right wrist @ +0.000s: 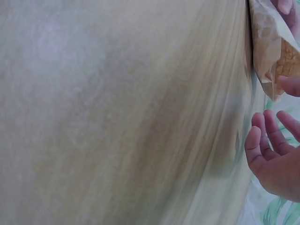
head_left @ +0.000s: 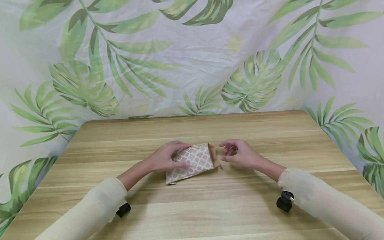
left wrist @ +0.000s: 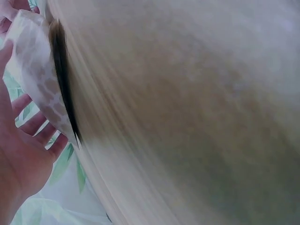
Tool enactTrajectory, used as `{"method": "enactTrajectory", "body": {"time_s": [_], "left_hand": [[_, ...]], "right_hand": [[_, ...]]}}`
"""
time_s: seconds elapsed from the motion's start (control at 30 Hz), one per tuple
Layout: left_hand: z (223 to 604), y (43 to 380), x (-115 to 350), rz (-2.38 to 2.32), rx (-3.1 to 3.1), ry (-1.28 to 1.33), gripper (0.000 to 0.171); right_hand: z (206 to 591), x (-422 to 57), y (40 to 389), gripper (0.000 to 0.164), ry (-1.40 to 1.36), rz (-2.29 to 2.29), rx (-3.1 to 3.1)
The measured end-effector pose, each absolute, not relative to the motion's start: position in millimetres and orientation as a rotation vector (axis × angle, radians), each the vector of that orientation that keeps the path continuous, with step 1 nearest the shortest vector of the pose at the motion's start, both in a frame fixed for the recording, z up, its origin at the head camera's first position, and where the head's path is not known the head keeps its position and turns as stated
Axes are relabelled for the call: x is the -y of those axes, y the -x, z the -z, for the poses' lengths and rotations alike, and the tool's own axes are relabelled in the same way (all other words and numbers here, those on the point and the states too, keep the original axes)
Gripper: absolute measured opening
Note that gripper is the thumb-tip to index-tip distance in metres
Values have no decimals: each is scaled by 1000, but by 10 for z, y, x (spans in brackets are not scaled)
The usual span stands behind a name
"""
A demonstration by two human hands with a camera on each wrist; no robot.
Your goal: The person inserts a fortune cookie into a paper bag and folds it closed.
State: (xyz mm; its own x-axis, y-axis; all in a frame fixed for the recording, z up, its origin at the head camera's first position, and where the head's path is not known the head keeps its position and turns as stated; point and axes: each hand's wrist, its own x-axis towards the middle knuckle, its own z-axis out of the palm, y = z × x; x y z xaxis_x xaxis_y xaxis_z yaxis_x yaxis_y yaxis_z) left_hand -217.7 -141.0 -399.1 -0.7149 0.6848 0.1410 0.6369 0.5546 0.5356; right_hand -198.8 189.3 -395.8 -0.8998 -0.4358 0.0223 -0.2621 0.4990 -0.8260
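A small paper bag (head_left: 196, 158) with a white lattice pattern on tan lies on its side on the wooden table (head_left: 192, 210). Its brown mouth gapes to the right, the edge creased and uneven. My left hand (head_left: 163, 156) holds the bag near its closed end, thumb across the front face and fingers over the far edge. In the left wrist view those fingers (left wrist: 35, 124) are spread along the bag's side. Just off the mouth is my right hand (head_left: 240, 153), fingers loosely bent and nothing in them. The bag's inside is mostly hidden.
A leaf-print cloth (head_left: 192, 66) hangs behind the table and down both sides. Dark wrist devices sit under both cream sleeves, one by the left cuff (head_left: 115, 188) and one by the right cuff (head_left: 286, 176).
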Motion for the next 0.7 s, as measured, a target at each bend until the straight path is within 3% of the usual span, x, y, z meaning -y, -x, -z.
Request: {"method": "enactTrajectory", "body": {"time_s": [0.13,0.7], "left_hand": [[3986,2174,1392,-853,-2716,-1066,66],[3957,2184,1212,-965,-2680,-850,68]], "right_hand": [[3959,-1880,1969,47,592,1367,-2518],[3958,-1805,1950,50,515,1545,-2315]]}}
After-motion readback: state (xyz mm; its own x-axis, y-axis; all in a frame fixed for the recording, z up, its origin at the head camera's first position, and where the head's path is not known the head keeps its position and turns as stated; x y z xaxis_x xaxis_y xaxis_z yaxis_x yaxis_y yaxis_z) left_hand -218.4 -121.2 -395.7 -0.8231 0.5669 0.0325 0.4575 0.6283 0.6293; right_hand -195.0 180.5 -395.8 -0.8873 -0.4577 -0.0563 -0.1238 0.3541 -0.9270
